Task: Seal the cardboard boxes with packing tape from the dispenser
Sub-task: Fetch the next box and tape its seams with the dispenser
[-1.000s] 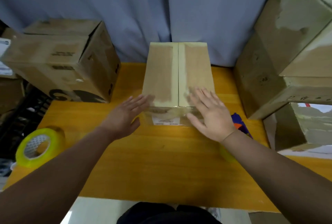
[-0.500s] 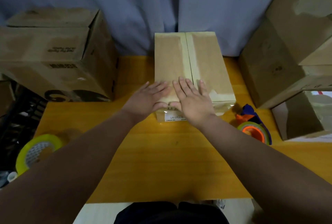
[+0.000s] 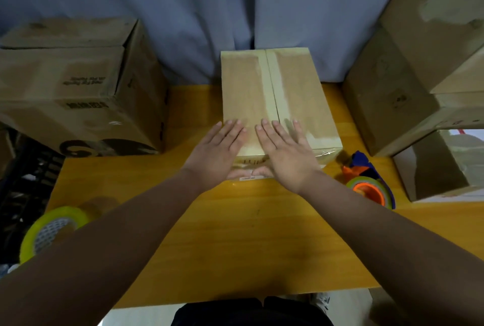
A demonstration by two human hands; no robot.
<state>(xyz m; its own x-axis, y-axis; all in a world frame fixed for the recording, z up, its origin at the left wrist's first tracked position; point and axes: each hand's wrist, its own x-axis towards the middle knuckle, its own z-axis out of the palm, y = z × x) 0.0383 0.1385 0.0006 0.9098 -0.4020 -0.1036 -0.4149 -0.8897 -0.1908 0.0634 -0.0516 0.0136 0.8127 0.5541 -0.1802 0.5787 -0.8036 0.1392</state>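
On yellow wooden table [image 3: 235, 234], flat hands [image 3: 217, 153] [image 3: 285, 153] pressing rectangular taped cardboard box [image 3: 296, 95]

My bench [image 3: 235, 247] has a yellow wooden top. Behind its far edge a blue-grey curtain [image 3: 196, 11] hangs in folds. Off the bench's left side stands a black crate [image 3: 31, 181]. Below its near edge show pale floor [image 3: 136, 316] and my dark trousers [image 3: 248, 312].

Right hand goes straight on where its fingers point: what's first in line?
The right hand lies flat on the middle box, fingers pointing along its taped seam. That line over the box top looks free; past the far edge the blue curtain probably comes first, though depth is unclear.
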